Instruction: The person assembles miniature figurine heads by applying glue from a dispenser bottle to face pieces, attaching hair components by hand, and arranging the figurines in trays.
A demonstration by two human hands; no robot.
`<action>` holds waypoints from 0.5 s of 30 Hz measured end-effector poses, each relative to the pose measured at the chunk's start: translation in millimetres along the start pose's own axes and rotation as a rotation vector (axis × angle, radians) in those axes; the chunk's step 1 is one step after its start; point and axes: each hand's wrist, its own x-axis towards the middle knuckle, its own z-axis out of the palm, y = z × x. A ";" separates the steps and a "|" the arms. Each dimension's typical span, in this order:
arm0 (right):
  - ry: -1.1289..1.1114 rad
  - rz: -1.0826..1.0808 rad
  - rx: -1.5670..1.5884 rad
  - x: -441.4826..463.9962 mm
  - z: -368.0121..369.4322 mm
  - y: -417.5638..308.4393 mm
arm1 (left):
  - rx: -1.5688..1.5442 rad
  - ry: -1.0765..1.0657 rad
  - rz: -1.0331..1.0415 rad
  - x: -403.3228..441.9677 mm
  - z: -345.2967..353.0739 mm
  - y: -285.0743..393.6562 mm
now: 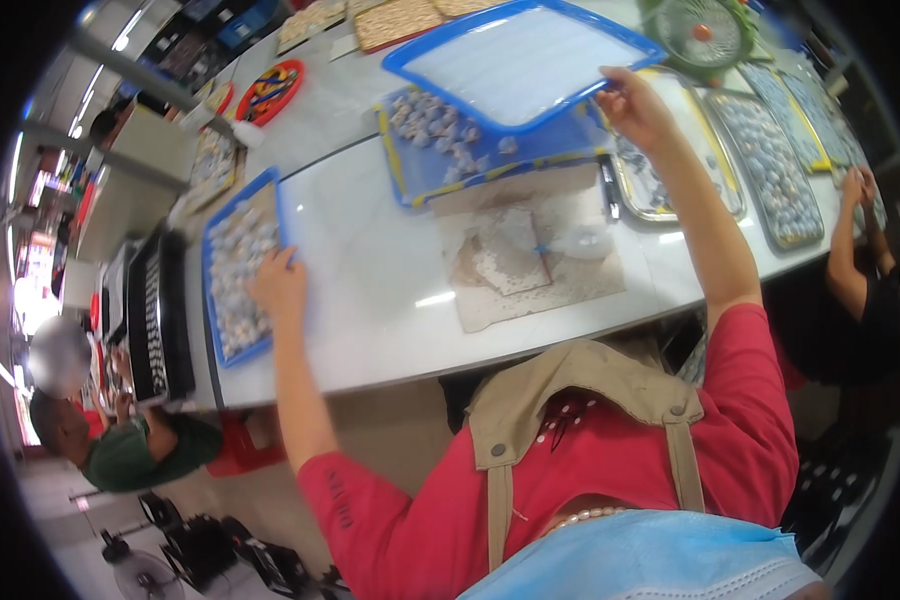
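In my right hand [638, 110] is the near right corner of a shallow blue-rimmed tray [555, 62] with a bare white inside, tilted above the table. Beneath it lies another blue tray [540, 160] with yellow tape along its edges and small pale rounded pieces [430, 118] at its left end. My left hand [278, 285] is at the right rim of a long blue tray [213, 325] full of similar pale pieces [242, 240]. Its fingers curl over that rim, though blur hides the fingertips.
A stained board [540, 250] and a dark marker-like item [610, 190] lie before me. Right stand a metal tray [735, 195], a filled tray [775, 175] and a green fan [702, 40]. A red basket [270, 92] sits back left. People work at both sides.
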 end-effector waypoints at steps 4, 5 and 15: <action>0.053 -0.074 0.026 -13.2 10.3 4.5 | -0.070 0.152 0.022 19.5 27.5 -7.9; 0.064 -0.067 0.023 -12.5 6.4 4.3 | -0.274 0.180 0.030 31.1 35.5 4.9; 0.127 -0.097 0.091 -32.5 8.9 2.8 | -1.081 -0.609 -0.301 109.4 68.0 169.4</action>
